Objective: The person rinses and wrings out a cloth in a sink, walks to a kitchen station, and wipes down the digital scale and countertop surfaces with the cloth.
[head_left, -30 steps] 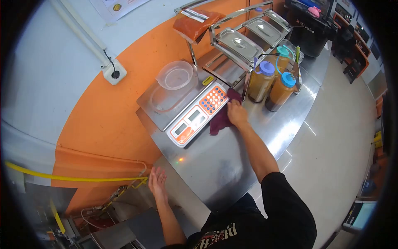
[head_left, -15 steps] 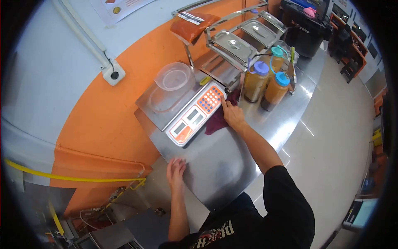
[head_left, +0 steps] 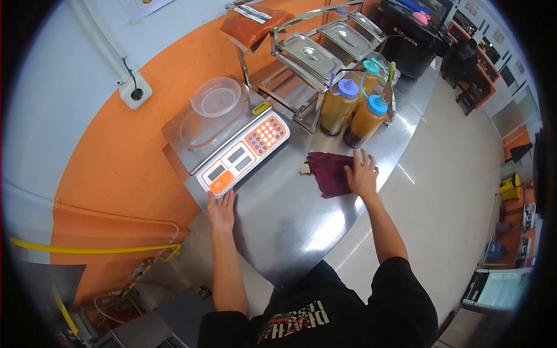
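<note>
A white and orange digital scale (head_left: 243,153) stands on the steel table, with a clear round plastic container (head_left: 216,97) on its metal platform. My left hand (head_left: 221,212) is at the scale's near left corner, its fingers stretched out against the edge; the fingertips are partly hidden there. On the right, my right hand (head_left: 364,177) has its fingers apart at the right edge of a crumpled maroon cloth (head_left: 329,174). Whether it presses on the cloth is hard to tell. A small pale piece (head_left: 305,169) lies at the cloth's left edge.
Several squeeze bottles (head_left: 366,122) stand behind the cloth. A metal rack (head_left: 299,81) holds lidded steel pans (head_left: 311,55) and a bag of orange-red contents (head_left: 255,28). Farther back is a black appliance (head_left: 409,43). The steel table (head_left: 278,232) ends beside a tiled floor.
My right hand has left the scale's keypad and moved right, to the cloth. The cloth now lies away from the scale, towards the table's right edge. My left hand has risen to the scale's corner.
</note>
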The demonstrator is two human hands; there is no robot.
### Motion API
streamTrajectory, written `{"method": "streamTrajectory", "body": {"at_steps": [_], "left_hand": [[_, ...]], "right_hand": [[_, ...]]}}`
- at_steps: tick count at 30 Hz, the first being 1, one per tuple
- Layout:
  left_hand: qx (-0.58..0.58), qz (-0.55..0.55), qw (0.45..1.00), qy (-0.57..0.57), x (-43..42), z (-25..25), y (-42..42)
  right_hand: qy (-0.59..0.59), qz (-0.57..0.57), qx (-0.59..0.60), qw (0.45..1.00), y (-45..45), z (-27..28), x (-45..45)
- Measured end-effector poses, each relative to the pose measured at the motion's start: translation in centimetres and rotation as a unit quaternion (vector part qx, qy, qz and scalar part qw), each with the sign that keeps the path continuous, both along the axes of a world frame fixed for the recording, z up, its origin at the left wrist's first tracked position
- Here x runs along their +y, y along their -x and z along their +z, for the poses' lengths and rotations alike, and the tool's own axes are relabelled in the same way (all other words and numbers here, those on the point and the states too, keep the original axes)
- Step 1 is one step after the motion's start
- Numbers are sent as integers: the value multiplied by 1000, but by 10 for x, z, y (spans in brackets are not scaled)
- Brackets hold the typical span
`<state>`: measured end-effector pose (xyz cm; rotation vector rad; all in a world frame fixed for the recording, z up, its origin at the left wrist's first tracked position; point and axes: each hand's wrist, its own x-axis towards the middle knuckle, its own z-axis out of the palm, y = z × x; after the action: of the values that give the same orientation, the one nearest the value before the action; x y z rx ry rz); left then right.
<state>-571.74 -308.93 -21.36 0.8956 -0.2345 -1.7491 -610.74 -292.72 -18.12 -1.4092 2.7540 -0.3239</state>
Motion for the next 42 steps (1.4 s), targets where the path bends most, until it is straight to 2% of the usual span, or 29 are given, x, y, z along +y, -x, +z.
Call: {"method": "streamTrajectory", "body": {"at_steps": [1, 2, 3, 5, 7, 8, 9, 10, 11, 13, 15, 17, 18, 21, 23, 24, 25, 26, 27, 28, 29, 30, 33, 35, 36, 38, 39, 40, 42], "left_hand": [[-29, -18, 999, 14, 1, 2, -11], [-63, -37, 997, 26, 7, 2, -27], [-99, -58, 993, 35, 19, 4, -42], [-186, -5, 982, 40, 42, 17, -66], [-255, 42, 965, 46, 78, 18, -102], [-276, 66, 959, 22, 93, 16, -116], [-296, 83, 952, -4, 109, 13, -130], [-315, 94, 944, -36, 126, 8, -147], [-328, 102, 937, -65, 140, -1, -160], [-356, 132, 921, -82, 168, -20, -185], [-425, 191, 881, -79, 184, -29, -196], [-526, 218, 822, 20, 183, -18, -179], [-570, 232, 785, 72, 183, -13, -167], [-503, 158, 820, 222, 160, 6, -81], [-443, 69, 841, 303, 143, 25, 11], [-447, -4, 837, 316, 135, 33, 61], [-458, -63, 802, 378, 125, 41, 114], [-441, -114, 794, 403, 121, 65, 173], [-414, -166, 794, 413, 112, 67, 226], [-422, -164, 778, 436, 103, 68, 279], [-431, -159, 762, 456, 99, 66, 326], [-441, -127, 762, 457, 96, 61, 368], [-490, -36, 767, 412, 89, 41, 445], [-518, 29, 757, 396, 80, 15, 470], [-538, 54, 741, 398, 82, 20, 473], [-534, 25, 750, 389, 83, 25, 469], [-531, 7, 761, 374, 85, 30, 466], [-545, 21, 746, 382, 85, 32, 464], [-571, 50, 715, 401, 84, 35, 462]], "right_hand": [[24, 30, -3, 999, -3, -25, -2], [-53, 34, -31, 998, -23, -36, -9], [-28, 28, 45, 998, -39, -45, -19], [42, -17, 52, 998, -69, -59, -70], [100, 12, -14, 995, -121, -51, -125], [114, 87, -79, 987, -152, -30, -138], [117, 137, -6, 984, -190, -55, -145], [118, 200, -10, 973, -230, -53, -128], [191, 269, 4, 944, -261, -63, -99], [158, 407, -24, 899, -278, -36, -17], [131, 451, -98, 877, -251, -34, 52], [43, 431, -111, 894, -180, -36, 96], [22, 374, -69, 925, -138, -36, 113], [-6, 149, 65, 987, -27, -1, 117], [-33, 115, 149, 982, 35, -24, 95], [-128, 81, 28, 988, 38, -8, 71], [-93, 99, 1, 991, 37, -19, 57], [-1, 148, 17, 989, 27, -22, 50], [60, 184, -1, 981, 14, -26, 43], [26, 237, 9, 971, 3, -31, 38], [61, 268, -25, 961, -12, -23, 37], [63, 340, -11, 938, -15, -24, 47], [95, 406, -49, 908, 53, -35, 65], [70, 340, -93, 933, 126, -10, 59], [74, 312, -56, 946, 159, -18, 52], [69, 254, -3, 965, 198, -26, 27], [59, 225, 10, 973, 196, -27, 12], [50, 191, 22, 980, 184, -25, 0], [4, 212, 36, 977, 162, -17, 4]]}}
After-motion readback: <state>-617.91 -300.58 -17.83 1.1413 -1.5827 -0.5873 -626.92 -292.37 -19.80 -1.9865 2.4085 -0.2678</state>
